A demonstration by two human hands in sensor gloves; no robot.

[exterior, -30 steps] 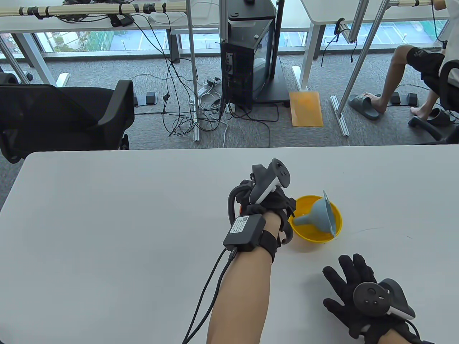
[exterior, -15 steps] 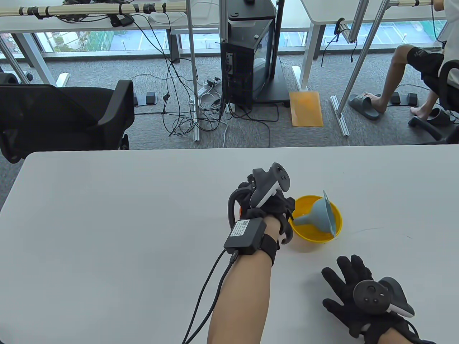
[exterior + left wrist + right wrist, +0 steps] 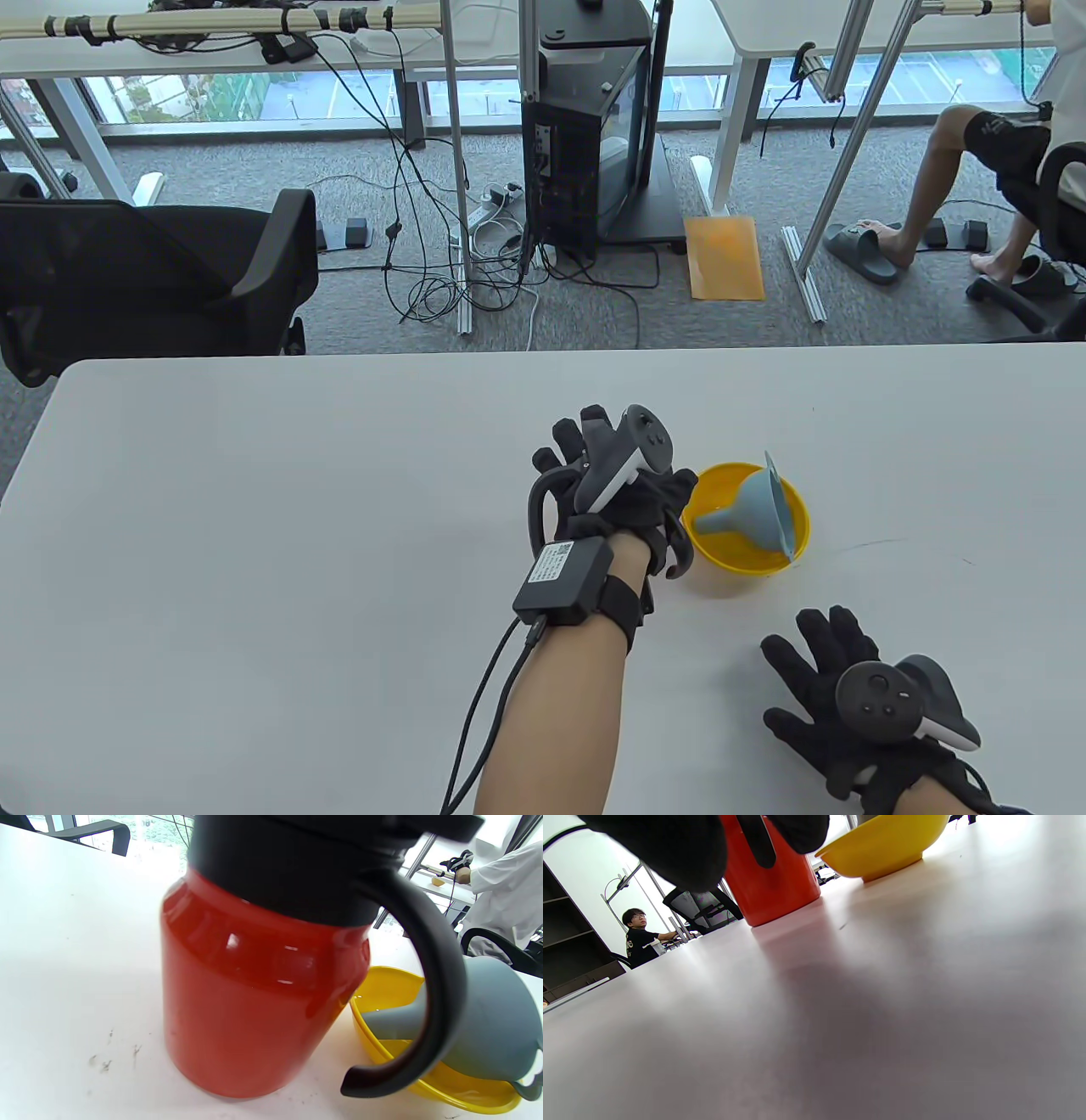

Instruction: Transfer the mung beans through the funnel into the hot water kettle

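A red kettle (image 3: 254,1005) with a black lid and black handle (image 3: 679,556) stands on the white table (image 3: 254,552). In the table view it is almost wholly hidden under my left hand (image 3: 594,450). That hand hovers over or rests on the lid with its fingers spread. A yellow bowl (image 3: 747,556) sits just right of the kettle, with a grey-blue funnel (image 3: 755,509) lying on its side in it. No beans show. My right hand (image 3: 827,654) lies flat on the table, fingers spread, near the front edge. The kettle (image 3: 780,887) and bowl (image 3: 882,844) also show in the right wrist view.
The table's far edge runs across the middle of the table view, with a black office chair (image 3: 153,272) behind it on the left. A cable (image 3: 484,722) trails from my left wrist toward the front edge.
My left hand has uncurled from the top of the kettle; its fingers now spread out and the wrist has shifted slightly left. The right hand, bowl and funnel have not moved.
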